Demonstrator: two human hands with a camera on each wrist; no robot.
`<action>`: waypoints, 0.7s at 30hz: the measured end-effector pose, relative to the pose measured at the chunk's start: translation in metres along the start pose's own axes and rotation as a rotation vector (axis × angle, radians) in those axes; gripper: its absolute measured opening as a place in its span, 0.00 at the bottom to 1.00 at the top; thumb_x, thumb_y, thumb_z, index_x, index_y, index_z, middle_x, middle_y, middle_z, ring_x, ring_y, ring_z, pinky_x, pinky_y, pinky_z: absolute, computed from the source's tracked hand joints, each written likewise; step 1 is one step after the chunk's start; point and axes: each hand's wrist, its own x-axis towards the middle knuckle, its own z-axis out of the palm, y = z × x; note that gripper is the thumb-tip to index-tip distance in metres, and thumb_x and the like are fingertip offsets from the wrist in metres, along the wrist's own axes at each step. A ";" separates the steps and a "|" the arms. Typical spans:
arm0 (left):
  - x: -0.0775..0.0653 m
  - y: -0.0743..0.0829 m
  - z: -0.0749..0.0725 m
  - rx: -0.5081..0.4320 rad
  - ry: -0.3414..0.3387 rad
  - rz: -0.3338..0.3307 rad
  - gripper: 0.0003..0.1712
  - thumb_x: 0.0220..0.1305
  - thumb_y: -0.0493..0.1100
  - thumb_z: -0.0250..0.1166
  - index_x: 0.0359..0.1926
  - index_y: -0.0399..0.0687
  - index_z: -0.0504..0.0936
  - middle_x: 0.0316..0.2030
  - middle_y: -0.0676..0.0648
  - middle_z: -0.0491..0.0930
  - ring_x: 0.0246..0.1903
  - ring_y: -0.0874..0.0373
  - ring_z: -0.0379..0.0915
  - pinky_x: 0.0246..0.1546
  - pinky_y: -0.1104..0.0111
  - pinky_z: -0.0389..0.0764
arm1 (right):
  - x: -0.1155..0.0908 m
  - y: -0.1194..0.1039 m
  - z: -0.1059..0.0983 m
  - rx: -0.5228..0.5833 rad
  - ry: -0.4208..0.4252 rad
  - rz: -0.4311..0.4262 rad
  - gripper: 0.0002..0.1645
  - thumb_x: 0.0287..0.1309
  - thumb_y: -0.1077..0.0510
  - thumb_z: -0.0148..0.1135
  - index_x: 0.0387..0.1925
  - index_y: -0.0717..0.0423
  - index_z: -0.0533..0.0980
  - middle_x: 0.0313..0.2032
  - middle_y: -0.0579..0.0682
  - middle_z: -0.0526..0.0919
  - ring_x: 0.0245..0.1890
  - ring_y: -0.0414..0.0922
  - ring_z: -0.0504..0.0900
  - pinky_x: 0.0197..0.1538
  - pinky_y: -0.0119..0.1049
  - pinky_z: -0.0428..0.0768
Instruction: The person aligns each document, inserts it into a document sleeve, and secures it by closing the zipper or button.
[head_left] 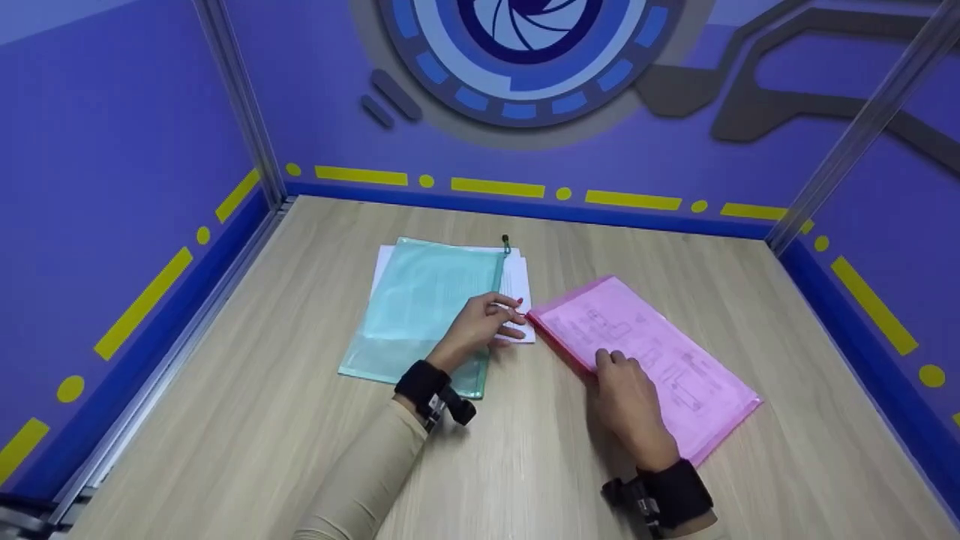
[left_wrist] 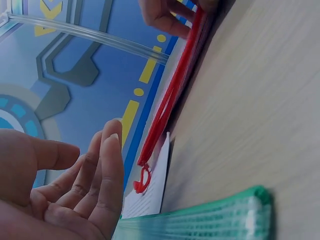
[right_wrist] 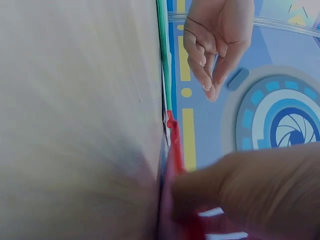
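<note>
A pink zip pouch (head_left: 652, 352) with printed paper showing inside lies at a slant on the right of the table. My right hand (head_left: 628, 394) pinches it at its red zipper edge, which the left wrist view shows as a red zipper (left_wrist: 172, 90). At the far end of that zipper hangs a red pull cord (left_wrist: 143, 180). My left hand (head_left: 484, 324) hovers beside the cord, fingers loosely bent and holding nothing. Under and behind this hand lies a green mesh zip pouch (head_left: 420, 300), on top of white printed sheets (head_left: 517, 281).
A dark green zipper pull (head_left: 505, 241) sticks out at the green pouch's back corner. The light wooden table (head_left: 262, 375) is bounded by blue printed walls (head_left: 322, 127) at the back and sides. Black straps with small cameras sit on both wrists.
</note>
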 end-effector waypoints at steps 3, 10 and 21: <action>0.000 0.004 -0.005 -0.001 0.056 0.041 0.15 0.82 0.39 0.56 0.62 0.36 0.78 0.49 0.38 0.88 0.41 0.53 0.90 0.41 0.62 0.89 | 0.001 0.004 -0.005 0.006 0.026 0.059 0.09 0.53 0.76 0.61 0.33 0.63 0.73 0.27 0.62 0.77 0.28 0.67 0.80 0.25 0.62 0.76; 0.005 0.009 -0.011 -0.043 0.218 0.305 0.12 0.82 0.38 0.56 0.57 0.38 0.82 0.41 0.43 0.87 0.39 0.51 0.88 0.35 0.65 0.88 | 0.006 0.020 -0.018 -0.072 0.296 0.171 0.09 0.50 0.77 0.61 0.31 0.64 0.77 0.25 0.66 0.82 0.29 0.71 0.81 0.34 0.69 0.74; 0.004 0.012 -0.010 0.153 0.206 0.432 0.13 0.81 0.39 0.59 0.60 0.47 0.84 0.58 0.49 0.83 0.61 0.55 0.75 0.60 0.59 0.79 | 0.014 0.044 -0.017 0.090 0.588 0.182 0.07 0.58 0.72 0.62 0.38 0.65 0.82 0.36 0.65 0.86 0.42 0.67 0.75 0.58 0.71 0.61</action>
